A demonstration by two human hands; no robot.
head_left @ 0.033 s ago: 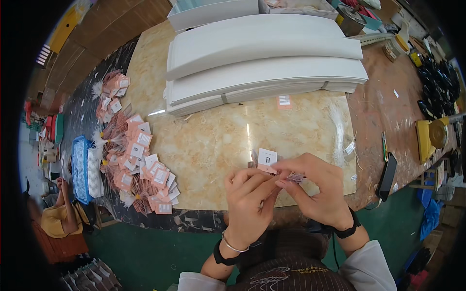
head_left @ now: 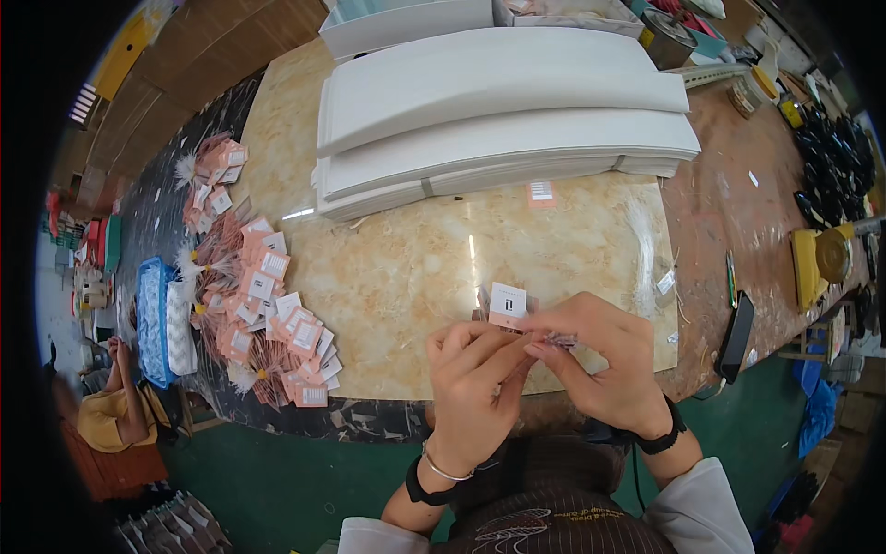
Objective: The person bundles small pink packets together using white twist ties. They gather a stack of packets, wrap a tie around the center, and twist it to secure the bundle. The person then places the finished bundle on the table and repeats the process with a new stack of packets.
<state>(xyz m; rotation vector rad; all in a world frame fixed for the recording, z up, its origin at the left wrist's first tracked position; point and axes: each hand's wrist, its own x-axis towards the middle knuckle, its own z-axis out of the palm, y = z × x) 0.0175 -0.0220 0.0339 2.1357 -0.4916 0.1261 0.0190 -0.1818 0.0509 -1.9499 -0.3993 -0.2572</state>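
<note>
My left hand (head_left: 475, 379) and my right hand (head_left: 604, 360) meet just above the table's near edge. Between their closed fingers is a bundle of hang tag strings (head_left: 559, 340), its pinkish-grey ends poking out by my right thumb. Beyond the fingertips lies a white and pink hang tag (head_left: 508, 302), with parts of other tags showing around it. My fingers cover most of the strings, so how they are joined is hidden. Bunches of pink and white hang tags (head_left: 263, 286) lie to the left, some bound with yellow ties.
Stacked white sheets (head_left: 508, 129) fill the back of the marbled board (head_left: 397, 268). A lone tag (head_left: 541, 193) lies before them. Rightward are a black phone (head_left: 736, 337), a pen (head_left: 731, 277) and a yellow tape dispenser (head_left: 808, 268). A blue basket (head_left: 155, 323) and a seated person (head_left: 115, 415) are left.
My right fingers have shifted very slightly at the string ends, which look flatter now. Everything else stays where it was.
</note>
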